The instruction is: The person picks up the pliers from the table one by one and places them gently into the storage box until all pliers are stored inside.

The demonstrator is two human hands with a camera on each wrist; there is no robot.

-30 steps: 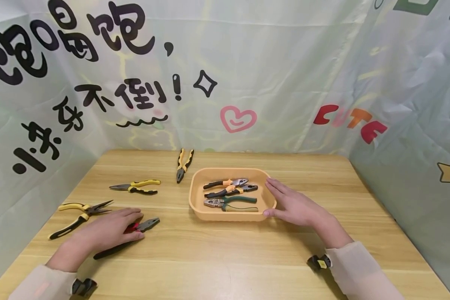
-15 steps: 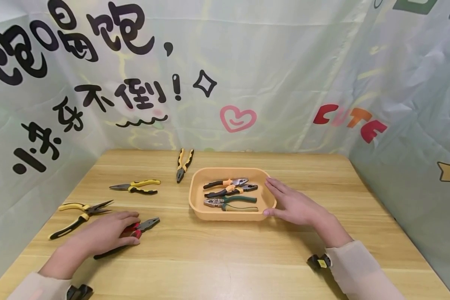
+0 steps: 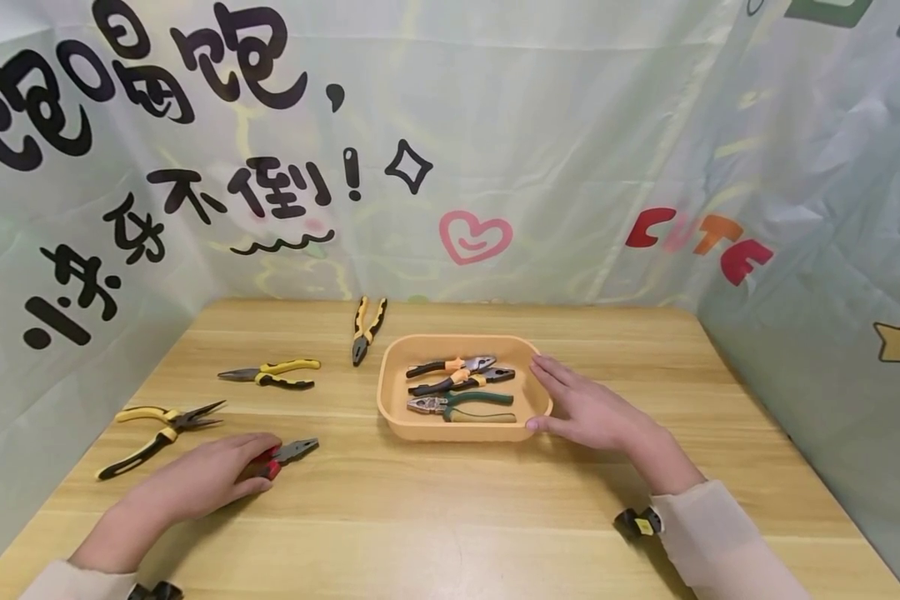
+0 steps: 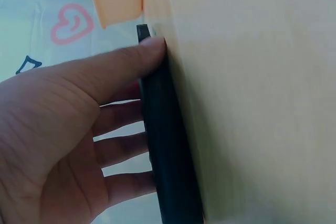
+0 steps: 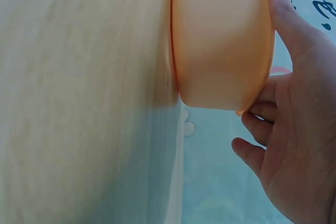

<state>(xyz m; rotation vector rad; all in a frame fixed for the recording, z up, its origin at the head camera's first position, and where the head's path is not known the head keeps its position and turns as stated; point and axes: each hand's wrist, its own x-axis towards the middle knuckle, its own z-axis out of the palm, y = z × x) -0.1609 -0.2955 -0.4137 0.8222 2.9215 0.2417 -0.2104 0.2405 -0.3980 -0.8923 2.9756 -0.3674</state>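
Observation:
In the head view my left hand (image 3: 202, 475) lies over the handles of a pair of red-and-black pliers (image 3: 297, 451), whose grey nose points right. Thumb and fingers pinch a black handle (image 4: 167, 145) in the left wrist view. An orange plastic basket (image 3: 457, 432) stands right of the table's middle. My right hand (image 3: 596, 412) rests on its right end, fingers along the rim and thumb at the near corner. Inside lie green-handled pliers (image 3: 480, 399) and two orange-and-black pairs of pliers (image 3: 450, 365), crossed close together.
Yellow-and-black long-nose pliers (image 3: 144, 450) lie spread left of my left hand, with another yellow-and-black pair of long-nose pliers (image 3: 288, 367) behind. Yellow-and-black pliers (image 3: 361, 348) lie at the back, left of the basket. A printed cloth (image 3: 570, 150) hangs around the wooden table (image 3: 480, 517).
My left hand has shifted slightly back toward me and down over the red-and-black pliers. Their lower handle, seen before sticking out, is now hidden under the hand. Right hand and basket stay put.

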